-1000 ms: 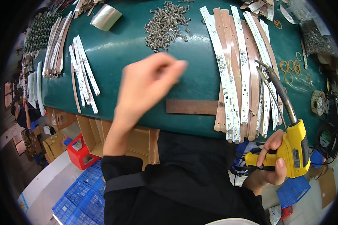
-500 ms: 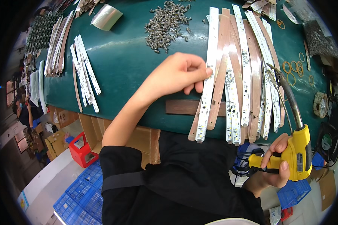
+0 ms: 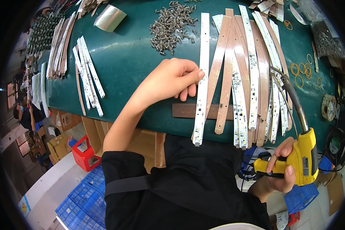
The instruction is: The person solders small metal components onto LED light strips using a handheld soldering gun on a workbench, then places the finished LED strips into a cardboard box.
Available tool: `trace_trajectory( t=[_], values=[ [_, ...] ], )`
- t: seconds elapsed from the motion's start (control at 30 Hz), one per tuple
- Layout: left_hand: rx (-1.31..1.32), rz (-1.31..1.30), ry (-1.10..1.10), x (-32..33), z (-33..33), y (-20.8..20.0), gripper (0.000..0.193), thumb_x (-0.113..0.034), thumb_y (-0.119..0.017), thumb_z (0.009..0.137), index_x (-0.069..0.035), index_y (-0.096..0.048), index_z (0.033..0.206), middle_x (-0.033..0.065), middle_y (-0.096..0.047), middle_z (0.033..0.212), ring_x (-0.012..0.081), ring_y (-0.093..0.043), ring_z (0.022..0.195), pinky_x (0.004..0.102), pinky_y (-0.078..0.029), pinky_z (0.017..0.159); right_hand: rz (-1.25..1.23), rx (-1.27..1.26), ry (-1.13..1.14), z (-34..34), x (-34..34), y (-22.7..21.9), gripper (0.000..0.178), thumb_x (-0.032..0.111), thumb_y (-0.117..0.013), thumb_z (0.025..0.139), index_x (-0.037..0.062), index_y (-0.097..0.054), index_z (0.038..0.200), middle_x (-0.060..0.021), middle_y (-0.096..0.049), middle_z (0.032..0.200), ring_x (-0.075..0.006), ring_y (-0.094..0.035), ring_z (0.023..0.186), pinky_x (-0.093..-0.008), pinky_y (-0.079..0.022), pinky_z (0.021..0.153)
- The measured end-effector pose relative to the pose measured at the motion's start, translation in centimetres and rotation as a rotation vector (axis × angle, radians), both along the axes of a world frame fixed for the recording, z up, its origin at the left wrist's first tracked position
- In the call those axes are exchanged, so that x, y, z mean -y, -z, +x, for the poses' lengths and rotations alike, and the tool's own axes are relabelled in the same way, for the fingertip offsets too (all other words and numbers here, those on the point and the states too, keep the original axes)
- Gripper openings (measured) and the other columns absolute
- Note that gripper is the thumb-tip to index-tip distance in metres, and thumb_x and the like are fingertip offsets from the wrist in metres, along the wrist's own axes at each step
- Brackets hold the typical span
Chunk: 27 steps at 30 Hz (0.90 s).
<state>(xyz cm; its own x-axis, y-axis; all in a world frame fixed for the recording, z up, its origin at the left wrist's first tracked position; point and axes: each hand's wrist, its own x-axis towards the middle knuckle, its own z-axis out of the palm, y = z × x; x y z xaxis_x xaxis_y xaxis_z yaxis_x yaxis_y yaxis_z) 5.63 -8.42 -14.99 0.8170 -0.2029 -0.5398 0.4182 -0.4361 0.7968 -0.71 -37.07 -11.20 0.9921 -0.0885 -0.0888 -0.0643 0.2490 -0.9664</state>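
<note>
My left hand (image 3: 168, 79) is closed, thumb and fingers pinching the edge of a white LED strip board (image 3: 203, 50). This strip stretches front to back, its near end by the table's front edge. A dark brown wooden bar (image 3: 183, 110) lies under it. Just right of it, several white and copper-brown strips (image 3: 241, 103) lie in an overlapping fan. My right hand (image 3: 274, 183) is wrapped round the handle of a yellow soldering gun (image 3: 304, 155). Its bent metal tube reaches up over the right side of the fan, with the tip above the strips.
Small metal parts (image 3: 172, 25) lie heaped at the back of the green table (image 3: 130, 65). A tape roll (image 3: 110, 18) and more strips (image 3: 87, 74) lie left. Rubber bands (image 3: 303, 69) and a bag of small parts (image 3: 326, 38) are right. Boxes, a red stool (image 3: 84, 155) and blue crates (image 3: 82, 195) stand below.
My left hand has moved a little left, drawing the LED strip board away from the fan and uncovering a brown strip. My right hand and the soldering gun have hardly moved.
</note>
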Motion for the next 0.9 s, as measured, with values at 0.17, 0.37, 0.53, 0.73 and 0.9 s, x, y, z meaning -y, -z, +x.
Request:
trace_trajectory(
  t=[0.17, 0.37, 0.53, 0.73, 0.9],
  values=[
    [0.013, 0.013, -0.058, -1.7, -0.1, -1.0, 0.029, -0.024, -0.049, 0.094, -0.001, -0.058, 0.079, 0.0024, -0.061, 0.062, 0.0059, -0.056, 0.049, 0.0172, -0.041, 0.042, 0.076, 0.068, -0.109, -0.3, 1.1, 0.8, 0.052, 0.019, -0.052, 0.07, -0.0168, -0.036, 0.105, -0.0176, -0.044, 0.082, -0.0163, -0.042, 0.065, -0.0165, -0.037, 0.03],
    [-0.134, -0.281, -0.067, 0.7, -0.4, 0.8, 0.025, -0.02, -0.051, 0.093, 0.003, -0.057, 0.087, 0.0084, -0.064, 0.071, 0.0115, -0.063, 0.057, 0.0184, -0.049, 0.05, 0.074, 0.074, -0.087, -0.2, 0.4, 0.5, 0.051, 0.019, -0.052, 0.07, -0.0167, -0.037, 0.103, -0.0178, -0.044, 0.082, -0.0163, -0.042, 0.066, -0.0165, -0.037, 0.031],
    [-0.108, -0.438, -0.153, 2.9, -0.5, 1.1, 0.024, -0.021, -0.051, 0.093, 0.003, -0.055, 0.089, 0.0092, -0.064, 0.071, 0.0134, -0.064, 0.059, 0.0195, -0.05, 0.051, 0.015, 0.021, -0.038, -0.2, -0.1, 0.0, 0.044, 0.024, -0.056, 0.069, -0.0126, -0.042, 0.09, -0.0174, -0.044, 0.077, -0.016, -0.045, 0.055, -0.0192, -0.039, 0.034],
    [0.011, -0.352, -0.083, -0.6, 0.5, -0.8, 0.026, -0.024, -0.051, 0.093, 0.0, -0.057, 0.083, 0.0041, -0.062, 0.064, 0.0065, -0.059, 0.05, 0.0167, -0.044, 0.044, 0.004, 0.005, -0.018, -0.3, 0.3, 0.0, 0.044, 0.024, -0.057, 0.069, -0.0122, -0.043, 0.089, -0.0169, -0.044, 0.076, -0.0161, -0.045, 0.056, -0.019, -0.039, 0.034],
    [-0.054, -0.187, -0.04, -0.8, -0.8, 0.1, 0.022, -0.018, -0.051, 0.093, 0.0, -0.057, 0.083, 0.0028, -0.06, 0.063, 0.0056, -0.057, 0.05, 0.0169, -0.043, 0.044, 0.035, 0.034, -0.049, -0.5, 0.6, 0.6, 0.049, 0.023, -0.055, 0.069, -0.0147, -0.04, 0.097, -0.0171, -0.044, 0.079, -0.0165, -0.044, 0.062, -0.0177, -0.038, 0.032]
  ],
)
